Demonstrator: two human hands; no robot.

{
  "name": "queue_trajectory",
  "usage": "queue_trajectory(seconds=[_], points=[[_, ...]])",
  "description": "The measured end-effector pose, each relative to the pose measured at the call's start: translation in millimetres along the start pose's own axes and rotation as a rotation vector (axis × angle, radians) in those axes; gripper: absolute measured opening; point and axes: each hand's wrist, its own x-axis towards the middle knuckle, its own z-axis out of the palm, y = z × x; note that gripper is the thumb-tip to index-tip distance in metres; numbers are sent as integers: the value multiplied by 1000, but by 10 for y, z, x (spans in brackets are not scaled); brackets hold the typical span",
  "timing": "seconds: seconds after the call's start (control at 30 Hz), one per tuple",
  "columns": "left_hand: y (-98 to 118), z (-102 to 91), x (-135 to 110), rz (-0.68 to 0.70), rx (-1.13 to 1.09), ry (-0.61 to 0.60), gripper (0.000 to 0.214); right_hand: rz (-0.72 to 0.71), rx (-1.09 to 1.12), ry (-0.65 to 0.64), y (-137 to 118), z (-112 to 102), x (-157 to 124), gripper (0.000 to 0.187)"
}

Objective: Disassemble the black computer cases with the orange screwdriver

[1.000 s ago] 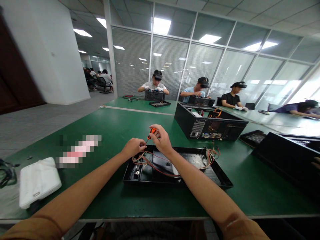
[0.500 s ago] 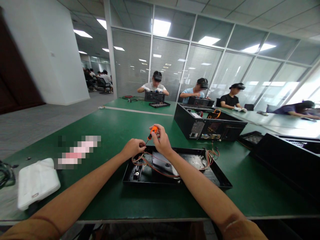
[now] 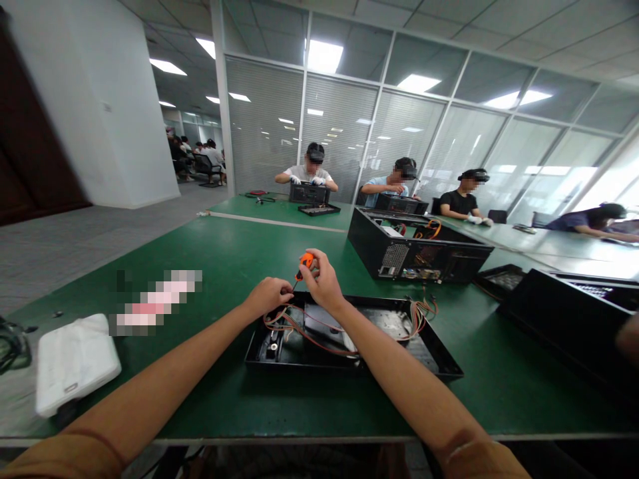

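A flat black case panel lies on the green table in front of me, with orange and red wires across it. My right hand is closed round a small orange-handled screwdriver, its tip angled down to the left. My left hand is closed in a pinch right at the screwdriver's tip, above the panel's far left corner. What the left fingers pinch is too small to make out.
A white padded pouch and a black cable lie at the near left. An open black computer case stands behind the panel, another case at the right. Three people work at the far table.
Both hands stay at the same spot over the panel; the screwdriver handle has shifted only slightly. The view has tilted a little.
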Motion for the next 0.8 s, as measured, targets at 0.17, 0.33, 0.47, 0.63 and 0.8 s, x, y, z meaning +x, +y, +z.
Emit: queue_trajectory(seconds=[0.17,0.33,0.47,0.63,0.8], points=[[21,-10,-23,8,-48,32,19,0,27,31,5,-15,-6,35],[-7,7,3,-11,-77,2,20,-17,37,25,1,-20,-13,35],[-4,1,10,-8,-51,4,17,-32,36,32,-9,-22,-24,34],[22,-9,-13,24,-39,28,17,-57,46,36,3,-20,-18,33],[27,-3,-19,13,-40,22,18,-68,21,17,17,-16,-7,34]])
